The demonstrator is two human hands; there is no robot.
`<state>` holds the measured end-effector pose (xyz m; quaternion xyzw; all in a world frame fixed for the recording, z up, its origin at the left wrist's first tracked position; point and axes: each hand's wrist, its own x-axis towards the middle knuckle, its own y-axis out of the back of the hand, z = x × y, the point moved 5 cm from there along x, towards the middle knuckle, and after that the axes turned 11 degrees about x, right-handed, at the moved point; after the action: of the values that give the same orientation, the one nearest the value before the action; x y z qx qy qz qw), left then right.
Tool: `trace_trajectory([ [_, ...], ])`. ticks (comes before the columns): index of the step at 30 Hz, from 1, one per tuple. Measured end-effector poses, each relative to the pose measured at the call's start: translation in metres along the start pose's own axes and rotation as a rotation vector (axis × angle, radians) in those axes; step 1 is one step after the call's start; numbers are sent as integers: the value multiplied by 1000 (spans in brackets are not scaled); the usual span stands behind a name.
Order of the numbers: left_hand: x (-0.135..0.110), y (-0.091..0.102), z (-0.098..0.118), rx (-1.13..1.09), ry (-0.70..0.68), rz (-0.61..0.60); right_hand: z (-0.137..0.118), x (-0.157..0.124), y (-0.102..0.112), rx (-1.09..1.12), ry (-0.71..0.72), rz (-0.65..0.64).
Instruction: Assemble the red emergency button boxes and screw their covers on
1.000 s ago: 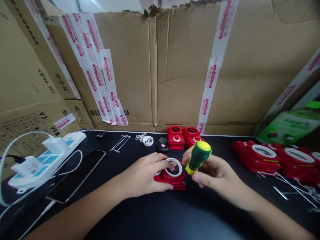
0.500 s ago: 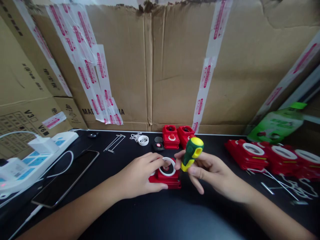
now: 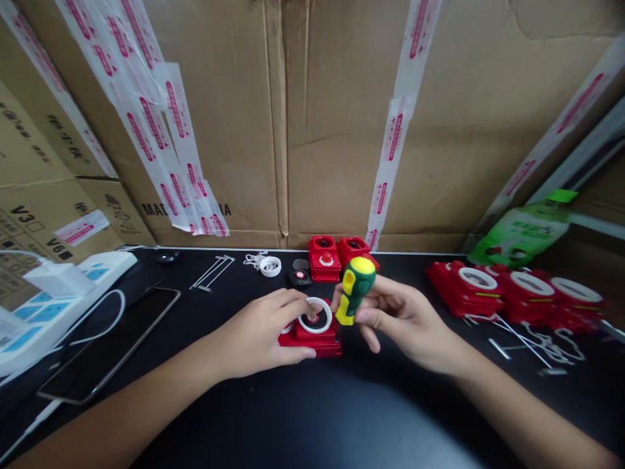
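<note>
Screwdriver (image 3: pixel 360 281) leans, pinched in loosely curled right fingers (image 3: pixel 375 318); left fingers (image 3: pixel 295 309), spread, steady the red device (image 3: pixel 319 343).

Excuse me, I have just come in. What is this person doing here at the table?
The left hand holds a red box on the black table, fingers over its white ring. The right hand holds a screwdriver, handle up and shaft pointing down at the box's right edge; whether the tip sits in a screw cannot be seen. Two more boxes stand behind, and others lie to the right.
</note>
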<state>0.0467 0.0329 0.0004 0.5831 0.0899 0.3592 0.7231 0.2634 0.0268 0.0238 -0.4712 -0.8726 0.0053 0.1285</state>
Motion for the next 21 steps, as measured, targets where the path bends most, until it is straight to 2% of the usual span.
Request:
trace_trajectory([
  [4,0,2,1,-5,4,0,-2,-2,-6,-31,-7,-60],
  [10,1,2,1,13,5,-10,8,1,-2,-35,78,84],
  [13,1,1,0,12,11,-17,9,1,0,-9,72,99],
  [19,0,1,-1,7,7,-12,0,-1,-7,49,-8,-114],
  [21,0,1,-1,13,-1,-9,-1,-3,-9,49,-29,-143],
])
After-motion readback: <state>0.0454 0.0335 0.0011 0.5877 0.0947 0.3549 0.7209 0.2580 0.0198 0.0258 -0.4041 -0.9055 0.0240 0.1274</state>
